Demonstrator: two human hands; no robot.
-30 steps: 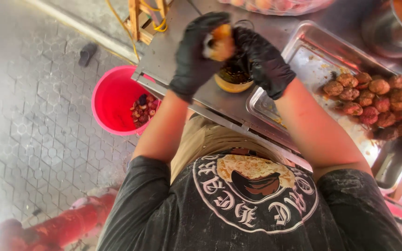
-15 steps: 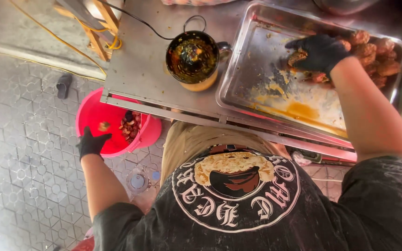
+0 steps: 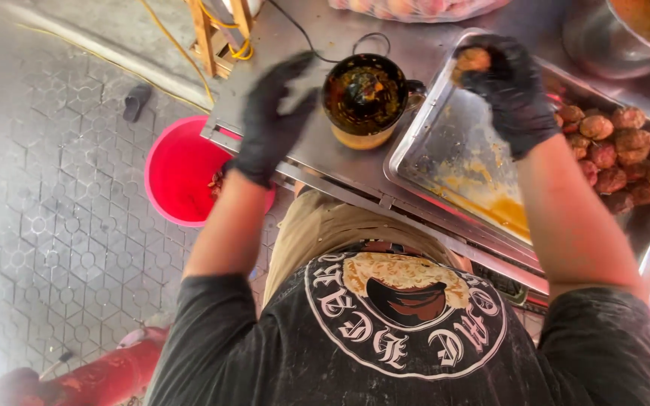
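Risen from the red bucket (image 3: 178, 169) at mid-left: left hand (image 3: 268, 120), black-gloved, fingers spread and empty, now hovering over the steel counter (image 3: 306, 41) just left of the juicer cup (image 3: 366, 98). Lifted off the tray (image 3: 453, 150): right hand (image 3: 509, 86), upper right, fingers curled around a brown fruit (image 3: 473, 59). More fruits (image 3: 626, 150) piled far right.

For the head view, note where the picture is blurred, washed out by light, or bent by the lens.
Head view: left hand smeared by motion blur; paved floor bleached by glare towards the lower left corner; metal tray and table edge bowed by the wide lens; right hand comparatively sharp.
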